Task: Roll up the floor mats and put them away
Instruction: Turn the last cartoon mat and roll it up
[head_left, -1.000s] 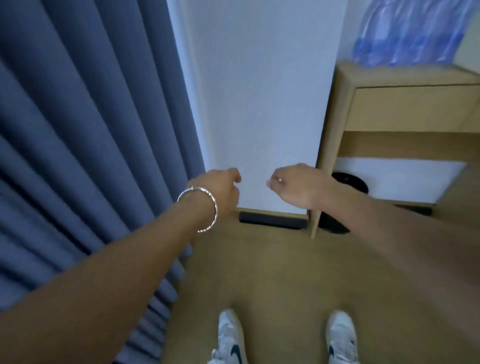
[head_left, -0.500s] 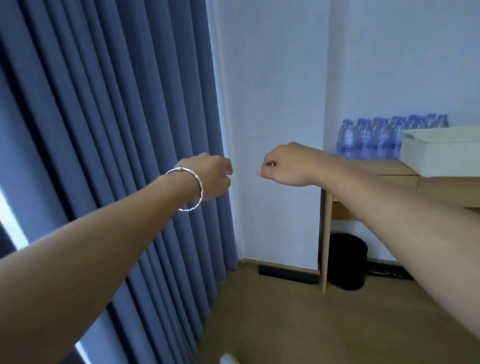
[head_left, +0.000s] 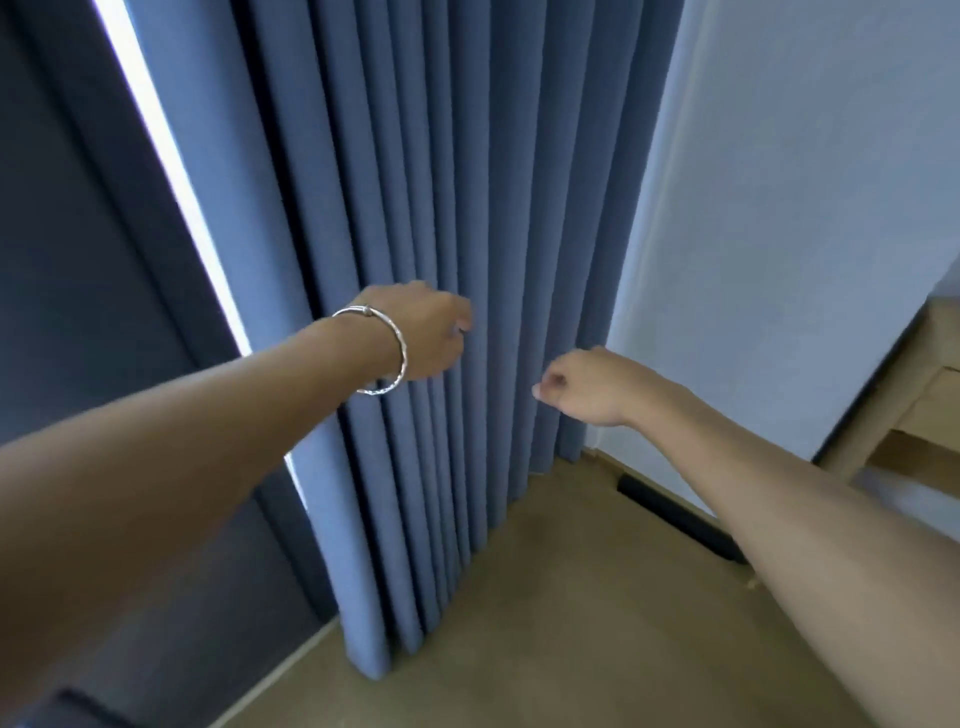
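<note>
A dark rolled-up mat (head_left: 675, 512) lies on the wooden floor along the foot of the white wall, partly hidden behind my right forearm. Both arms reach forward at about waist height in front of the blue curtain (head_left: 441, 208). My left hand (head_left: 431, 332), with a silver bangle on its wrist, has loosely bent fingers close to the curtain folds and holds nothing. My right hand (head_left: 587, 387) is curled into a loose fist, also holding nothing, well above the mat.
The pleated curtain hangs to the floor, with a bright window gap (head_left: 171, 171) to its left. A wooden desk (head_left: 914, 395) stands at the right edge against the wall. Bare wooden floor (head_left: 571, 623) spreads below my arms.
The view has swung left from the wall and desk to the curtain. The bottles, bin and box have left the view. Both hands stay raised and hold nothing.
</note>
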